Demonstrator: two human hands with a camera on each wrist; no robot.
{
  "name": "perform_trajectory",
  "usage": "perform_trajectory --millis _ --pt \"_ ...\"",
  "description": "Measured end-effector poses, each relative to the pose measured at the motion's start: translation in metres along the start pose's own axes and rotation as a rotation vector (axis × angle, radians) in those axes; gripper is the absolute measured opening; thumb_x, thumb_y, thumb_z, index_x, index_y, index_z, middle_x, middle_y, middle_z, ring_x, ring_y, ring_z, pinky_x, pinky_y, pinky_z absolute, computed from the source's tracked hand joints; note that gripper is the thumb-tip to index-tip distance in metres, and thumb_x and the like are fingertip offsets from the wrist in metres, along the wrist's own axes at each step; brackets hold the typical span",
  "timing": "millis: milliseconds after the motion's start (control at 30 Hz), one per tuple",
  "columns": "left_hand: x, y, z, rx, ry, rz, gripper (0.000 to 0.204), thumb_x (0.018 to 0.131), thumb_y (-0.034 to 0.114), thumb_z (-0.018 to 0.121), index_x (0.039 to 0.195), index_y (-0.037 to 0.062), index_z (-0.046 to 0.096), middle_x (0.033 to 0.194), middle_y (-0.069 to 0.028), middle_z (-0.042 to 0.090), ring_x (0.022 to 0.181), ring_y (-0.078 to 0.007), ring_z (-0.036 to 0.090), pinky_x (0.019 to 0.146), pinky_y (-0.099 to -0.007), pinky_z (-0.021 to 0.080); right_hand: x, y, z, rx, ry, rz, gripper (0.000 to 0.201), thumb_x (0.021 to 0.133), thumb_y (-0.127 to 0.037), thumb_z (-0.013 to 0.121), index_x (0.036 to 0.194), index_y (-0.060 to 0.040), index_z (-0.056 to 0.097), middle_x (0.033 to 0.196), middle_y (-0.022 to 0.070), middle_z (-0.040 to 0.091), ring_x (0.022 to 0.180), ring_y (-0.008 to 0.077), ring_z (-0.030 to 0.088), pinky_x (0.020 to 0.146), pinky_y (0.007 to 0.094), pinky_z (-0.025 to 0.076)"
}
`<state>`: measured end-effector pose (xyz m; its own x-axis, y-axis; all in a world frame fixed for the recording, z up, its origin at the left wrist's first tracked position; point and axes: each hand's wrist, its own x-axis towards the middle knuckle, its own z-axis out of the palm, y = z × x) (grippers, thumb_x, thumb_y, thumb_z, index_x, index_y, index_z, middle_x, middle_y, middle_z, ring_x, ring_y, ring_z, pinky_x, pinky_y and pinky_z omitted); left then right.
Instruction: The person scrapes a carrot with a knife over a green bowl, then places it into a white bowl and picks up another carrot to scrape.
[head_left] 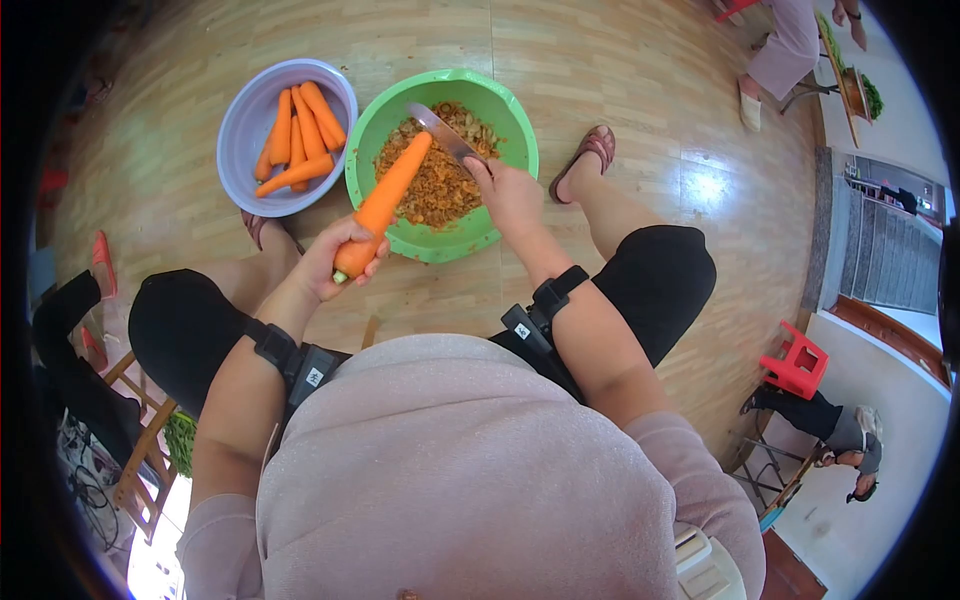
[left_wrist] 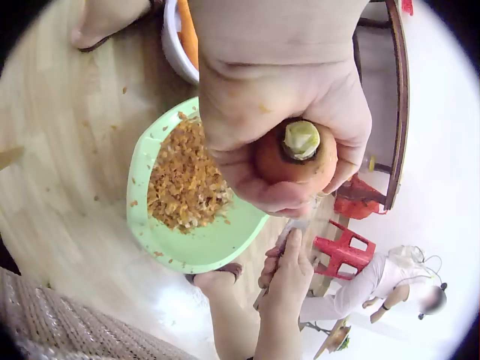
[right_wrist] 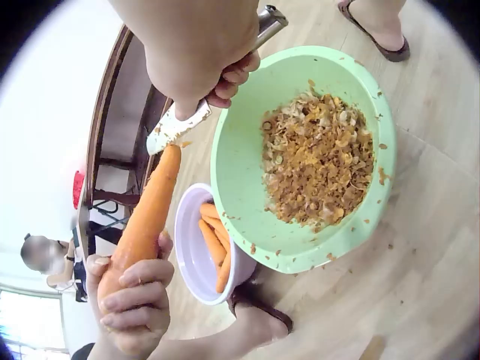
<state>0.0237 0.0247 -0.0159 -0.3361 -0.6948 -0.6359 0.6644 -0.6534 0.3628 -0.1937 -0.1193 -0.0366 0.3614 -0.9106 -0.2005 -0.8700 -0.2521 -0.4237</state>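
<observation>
A large orange carrot [head_left: 392, 190] is gripped at its thick stem end by the left hand [head_left: 335, 262], its narrow tip pointing up over the green basin [head_left: 520, 140]. The right hand [head_left: 510, 200] holds a knife [head_left: 440, 132] by its handle, with the blade close to the carrot's tip. In the right wrist view bits of orange peel cling to the blade [right_wrist: 177, 129], beside the tip of the carrot [right_wrist: 150, 214]. The left wrist view shows the fingers of the left hand [left_wrist: 281, 82] wrapped round the carrot's stem end [left_wrist: 301, 141]. Shredded peel [right_wrist: 319, 157] lies in the basin.
A pale purple basin [head_left: 232, 165] with several carrots [head_left: 282, 130] stands left of the green one. The person's feet [head_left: 590, 160] are beside the basins. Another person [head_left: 790, 45] is at the top right, and a red stool [head_left: 797, 360] stands at the right.
</observation>
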Motion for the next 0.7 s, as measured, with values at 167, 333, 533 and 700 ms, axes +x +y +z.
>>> perform_trajectory --millis 167,333,533,700 --pt "0.001 -0.001 0.006 0.063 0.084 0.054 0.047 0.079 0.020 0.050 0.121 0.0013 0.041 0.082 -0.0086 0.052 0.054 -0.0126 0.052 0.039 -0.0229 0.042 -0.014 -0.021 0.000 0.090 0.032 -0.216 0.044 0.089 -0.048 0.051 0.076 -0.0087 0.066 0.062 0.0145 0.061 0.058 0.0338 0.061 0.052 0.0422 0.048" --pt "0.004 -0.002 0.007 0.263 0.166 0.056 0.038 0.078 0.017 0.053 0.112 0.0039 0.043 0.078 -0.0087 0.053 0.053 -0.0135 0.055 0.038 -0.0237 0.043 -0.013 -0.015 0.008 0.087 0.019 -0.306 0.045 0.089 -0.049 0.050 0.076 -0.0088 0.066 0.063 0.0148 0.062 0.059 0.0333 0.062 0.053 0.0426 0.048" --pt "0.003 -0.002 0.011 0.469 0.269 -0.028 0.048 0.074 0.014 0.059 0.118 0.0039 0.042 0.080 -0.0079 0.053 0.055 -0.0135 0.056 0.039 -0.0248 0.043 0.002 0.004 -0.004 -0.138 -0.061 0.025 0.049 0.089 -0.051 0.047 0.075 -0.0081 0.067 0.065 0.0151 0.063 0.063 0.0330 0.063 0.057 0.0440 0.049" --pt "0.007 -0.012 0.002 0.706 0.357 0.055 0.053 0.073 0.013 0.062 0.122 0.0039 0.042 0.084 -0.0067 0.053 0.058 -0.0127 0.056 0.040 -0.0250 0.043 -0.015 -0.027 -0.002 0.036 -0.126 -0.213 0.046 0.089 -0.049 0.047 0.076 -0.0097 0.068 0.066 0.0145 0.064 0.063 0.0319 0.064 0.056 0.0430 0.050"
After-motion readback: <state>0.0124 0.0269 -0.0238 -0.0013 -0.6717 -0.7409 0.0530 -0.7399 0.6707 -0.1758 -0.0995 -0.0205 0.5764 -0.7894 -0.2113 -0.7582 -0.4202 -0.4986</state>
